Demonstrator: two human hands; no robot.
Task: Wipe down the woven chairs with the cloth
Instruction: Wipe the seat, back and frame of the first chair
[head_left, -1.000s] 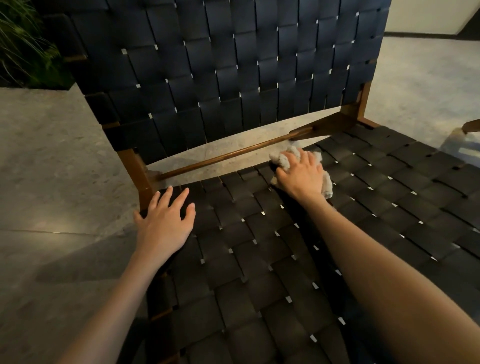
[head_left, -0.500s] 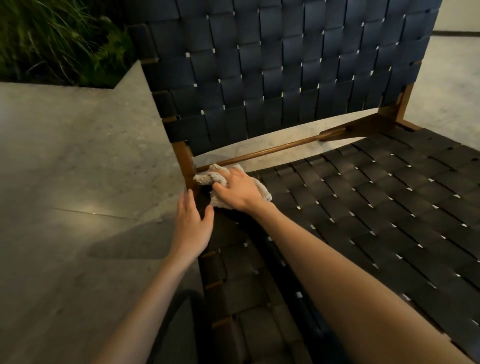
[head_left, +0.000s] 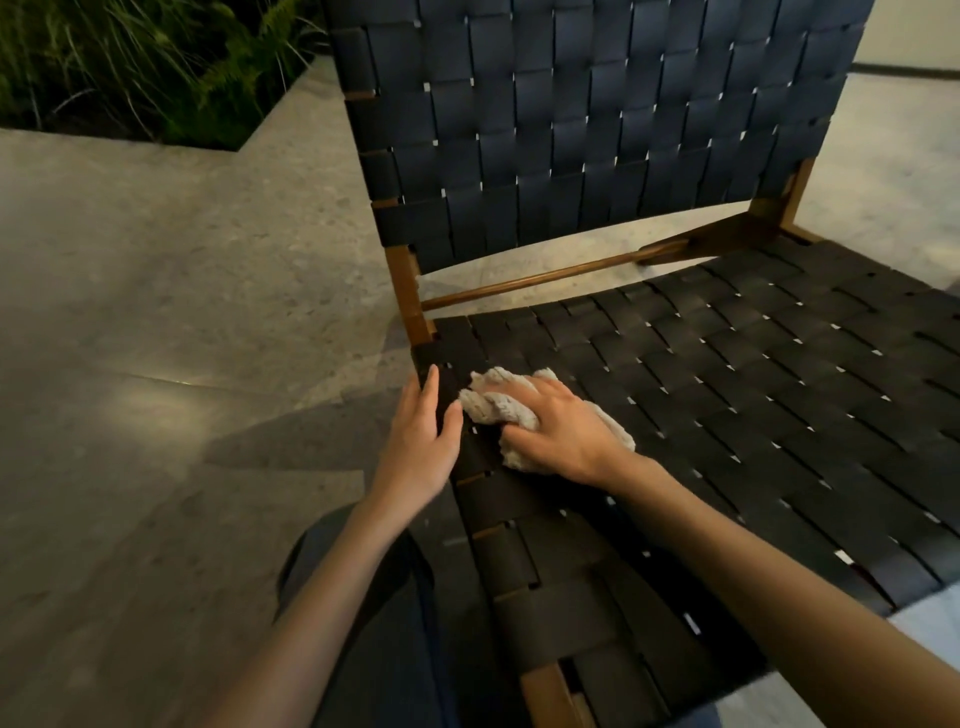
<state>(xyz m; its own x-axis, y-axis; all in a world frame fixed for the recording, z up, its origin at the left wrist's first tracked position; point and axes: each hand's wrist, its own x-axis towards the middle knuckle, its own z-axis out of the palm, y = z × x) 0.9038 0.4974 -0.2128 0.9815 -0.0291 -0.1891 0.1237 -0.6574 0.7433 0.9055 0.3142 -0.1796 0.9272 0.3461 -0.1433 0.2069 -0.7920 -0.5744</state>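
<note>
The right hand (head_left: 558, 428) grasps the cloth (head_left: 496, 408) on the woven chair (head_left: 701, 374) seat, near its left edge. The left hand (head_left: 423, 436) rests flat and released on that edge.

Speckled grey stone floor (head_left: 156, 291); green plants (head_left: 130, 62) far left; pale light patch on floor.

The seat (head_left: 727, 395) lies open to the right of the cloth (head_left: 493, 405) and behind it. Just left of the cloth, the left hand (head_left: 421, 441) lies along the seat's edge and bars that side. At the back, the backrest (head_left: 571, 130) rises above a gap crossed by a rail (head_left: 530, 280), with a post (head_left: 410, 291) at the left corner.
</note>
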